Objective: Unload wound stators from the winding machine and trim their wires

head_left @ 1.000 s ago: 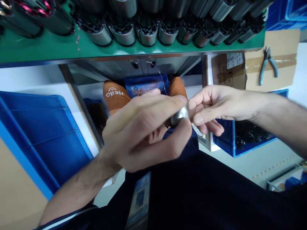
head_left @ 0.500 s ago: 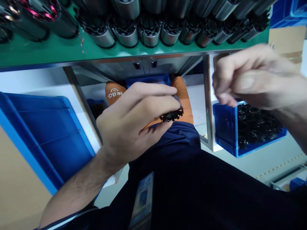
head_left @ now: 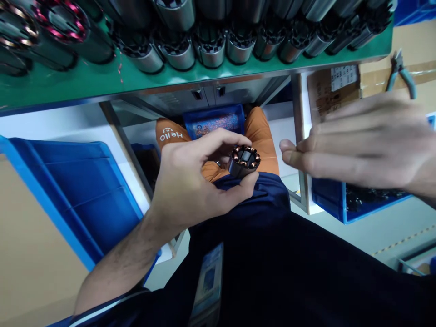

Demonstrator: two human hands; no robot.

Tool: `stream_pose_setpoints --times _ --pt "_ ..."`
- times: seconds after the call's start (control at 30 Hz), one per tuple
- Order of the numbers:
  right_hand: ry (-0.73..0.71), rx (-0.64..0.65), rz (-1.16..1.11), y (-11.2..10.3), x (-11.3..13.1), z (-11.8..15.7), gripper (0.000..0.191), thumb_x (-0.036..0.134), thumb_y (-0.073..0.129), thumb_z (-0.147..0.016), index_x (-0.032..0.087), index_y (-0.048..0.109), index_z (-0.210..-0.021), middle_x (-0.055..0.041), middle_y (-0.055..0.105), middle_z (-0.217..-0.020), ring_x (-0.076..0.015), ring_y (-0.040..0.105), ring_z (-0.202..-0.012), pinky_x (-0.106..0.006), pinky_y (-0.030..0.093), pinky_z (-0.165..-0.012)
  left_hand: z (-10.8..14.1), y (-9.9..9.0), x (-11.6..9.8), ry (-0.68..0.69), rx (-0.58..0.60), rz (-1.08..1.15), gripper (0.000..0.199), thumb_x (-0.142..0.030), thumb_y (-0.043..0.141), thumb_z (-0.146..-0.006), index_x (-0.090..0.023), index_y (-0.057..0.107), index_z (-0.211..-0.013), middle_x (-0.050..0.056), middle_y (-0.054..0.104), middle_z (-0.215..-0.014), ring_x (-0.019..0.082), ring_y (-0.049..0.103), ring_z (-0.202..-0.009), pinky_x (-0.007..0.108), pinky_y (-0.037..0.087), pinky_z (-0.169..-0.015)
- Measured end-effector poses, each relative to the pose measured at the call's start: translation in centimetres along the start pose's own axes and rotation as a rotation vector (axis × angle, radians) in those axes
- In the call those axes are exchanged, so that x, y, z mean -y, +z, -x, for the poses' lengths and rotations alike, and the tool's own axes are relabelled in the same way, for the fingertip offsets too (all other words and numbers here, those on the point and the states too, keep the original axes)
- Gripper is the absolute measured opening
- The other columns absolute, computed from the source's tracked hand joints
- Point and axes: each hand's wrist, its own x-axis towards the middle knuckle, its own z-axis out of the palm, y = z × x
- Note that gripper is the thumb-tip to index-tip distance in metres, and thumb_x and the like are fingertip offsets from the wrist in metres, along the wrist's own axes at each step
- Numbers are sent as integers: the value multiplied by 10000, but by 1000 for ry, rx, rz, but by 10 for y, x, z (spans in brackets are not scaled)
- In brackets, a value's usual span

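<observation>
A small motor stator [head_left: 242,169] with a dark cylindrical body and copper windings is held by my left hand [head_left: 192,181] above my lap. Its wound end, with a central bore, is turned up towards me. My thumb and fingers grip it from opposite sides. My right hand [head_left: 361,147] is off to the right, apart from the stator and slightly blurred. Its fingers are closed, thumb tip against the index finger; whatever they may pinch is too small to make out.
Several stators [head_left: 211,52] stand in rows on the green bench top [head_left: 85,84], some at left with coloured windings. Cutting pliers [head_left: 400,75] lie on cardboard at right. Blue bins stand left [head_left: 78,190] and right [head_left: 329,200]. A blue tray [head_left: 214,120] with copper-coloured scraps is between my knees.
My left hand has turned the stator so its wound end faces up. My right hand has swung round, its fingertips now pointing left, uncovering the pliers.
</observation>
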Motion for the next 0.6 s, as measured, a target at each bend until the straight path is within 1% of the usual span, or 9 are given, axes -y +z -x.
stream_pose_setpoints --times 0.07,0.1,0.17,0.27,0.37,0.43,0.5,0.57,0.6 --pt "-81 181 112 -13 3 -1 413 429 1099 -876 320 761 -667 104 709 -620 -44 687 -619 -78 482 -480 0 -1 1 55 -59 17 219 -276 858 -1056 -294 802 -1268 -21 908 -1203 221 885 -1098 383 759 -998" --pt "-86 262 55 -18 4 -2 356 545 1104 -848 280 869 -811 79 790 -731 -67 739 -682 -82 576 -581 0 -1 2 117 -94 -13 198 -247 843 -1078 -285 804 -1268 -11 905 -1240 215 873 -1164 375 745 -1043" --pt "-1 411 -146 -21 6 -1 542 741 1026 -871 225 895 -974 15 887 -987 -116 828 -825 -169 672 -700 1 0 5 229 -158 -82 180 -186 862 -1082 -268 813 -1233 7 896 -1287 197 855 -1211 354 724 -1097" --pt "256 644 -372 -9 4 -2 581 726 903 -1026 148 879 -1076 -26 885 -1037 -112 837 -852 -175 663 -751 1 3 10 414 -237 -174 133 -179 877 -1080 -277 840 -1162 11 886 -1300 210 872 -1142 407 739 -1153" --pt "302 805 -387 10 -2 -2 572 707 930 -1010 140 877 -1064 -25 850 -891 -103 783 -687 -190 648 -643 2 4 11 643 -238 -284 199 -144 817 -1091 -306 873 -1193 -12 888 -1330 237 901 -1146 448 760 -1185" --pt "192 704 -254 18 -5 2 571 783 923 -978 215 879 -1014 -15 839 -862 -148 799 -686 -247 673 -584 5 4 10 590 -154 -345 245 -181 842 -1084 -314 867 -1287 -20 896 -1335 250 912 -1155 441 762 -1189" --pt "80 535 -75 17 -4 9 499 838 853 -1004 340 889 -1005 6 832 -869 -209 857 -839 -291 705 -582 7 4 7 377 -80 -315 281 -314 880 -1075 -315 844 -1354 -20 911 -1270 269 920 -1092 439 791 -1096" --pt "13 422 35 10 -1 15 434 802 767 -1084 397 877 -971 17 794 -853 -217 859 -1026 -258 710 -647 9 4 3 171 -46 -195 339 -399 910 -1037 -314 827 -1355 -25 918 -1211 267 917 -1018 412 802 -951" --pt "-8 401 55 5 1 17 426 758 768 -1102 381 859 -925 16 761 -830 -195 835 -1051 -217 690 -680 9 4 1 111 -41 -137 347 -393 918 -1022 -321 825 -1348 -36 919 -1211 257 914 -1012 395 794 -917"
